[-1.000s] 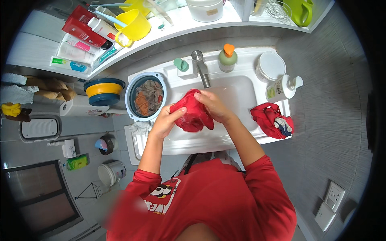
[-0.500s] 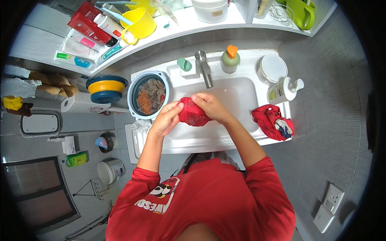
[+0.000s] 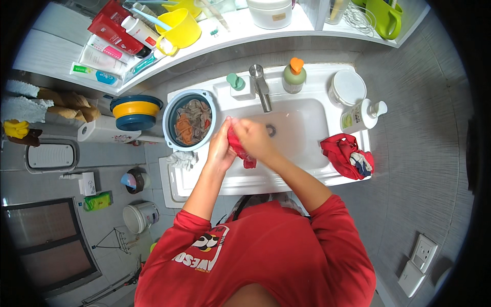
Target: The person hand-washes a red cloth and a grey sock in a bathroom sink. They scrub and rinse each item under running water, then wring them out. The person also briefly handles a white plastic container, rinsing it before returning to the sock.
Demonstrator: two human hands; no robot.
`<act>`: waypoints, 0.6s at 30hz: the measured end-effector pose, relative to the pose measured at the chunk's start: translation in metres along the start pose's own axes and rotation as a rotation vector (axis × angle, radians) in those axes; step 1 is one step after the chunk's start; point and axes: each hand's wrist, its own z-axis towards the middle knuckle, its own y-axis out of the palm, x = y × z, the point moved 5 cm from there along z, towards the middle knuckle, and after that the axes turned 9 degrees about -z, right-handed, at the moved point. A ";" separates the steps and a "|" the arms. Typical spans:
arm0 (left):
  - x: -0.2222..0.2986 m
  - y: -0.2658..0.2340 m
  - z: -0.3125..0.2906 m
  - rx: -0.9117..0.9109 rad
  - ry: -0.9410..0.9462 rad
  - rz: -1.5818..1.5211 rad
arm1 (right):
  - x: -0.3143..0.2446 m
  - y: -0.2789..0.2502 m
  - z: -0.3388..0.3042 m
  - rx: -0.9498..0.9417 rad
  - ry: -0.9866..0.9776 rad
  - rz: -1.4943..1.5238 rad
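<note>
Person in a red printed top, seen from above; both forearms reach up from the lower edge to a white sink (image 3: 307, 153).

Left hand (image 3: 221, 148): fingers curled shut around the left part of a small red cloth (image 3: 240, 148), over the left side of the basin.

Right hand (image 3: 255, 139): closed over the upper right of the same cloth, knuckles toward the drain (image 3: 271, 131). The two hands are pressed together with the cloth bunched between them; a short tail hangs below the right hand. The cloth's long axis runs roughly from upper left to lower right. Both hands are equally on it; neither is nearer.

Right rim of the sink: a crumpled red garment (image 3: 348, 156) with a pale patch, well apart from the hands.

Left of the sink, just beside the left hand: a round blue-rimmed basin (image 3: 190, 120) holding wet grey and orange laundry. Below it, a small white rag (image 3: 181, 159) on the rim.

Back edge: metal tap (image 3: 261, 92), green soap bottle with orange cap (image 3: 295, 77), white pump bottle (image 3: 360, 115), round white lid (image 3: 348, 87).

Farther: stacked blue and yellow bowls (image 3: 135, 111); shelf (image 3: 240, 25) with tubes, a yellow cup (image 3: 179, 28) and a green jug (image 3: 383, 18).

Nothing stands between the hands and the drain or tap.
</note>
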 end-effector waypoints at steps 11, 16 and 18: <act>-0.010 -0.045 0.021 -0.329 -0.133 -0.267 | -0.031 0.028 -0.016 0.205 -0.568 -0.677; -0.023 -0.005 0.004 0.286 -0.096 -0.079 | 0.003 0.004 0.025 0.114 -0.271 -0.836; -0.020 -0.006 0.002 0.183 -0.147 -0.076 | -0.007 0.025 0.010 0.107 -0.372 -1.002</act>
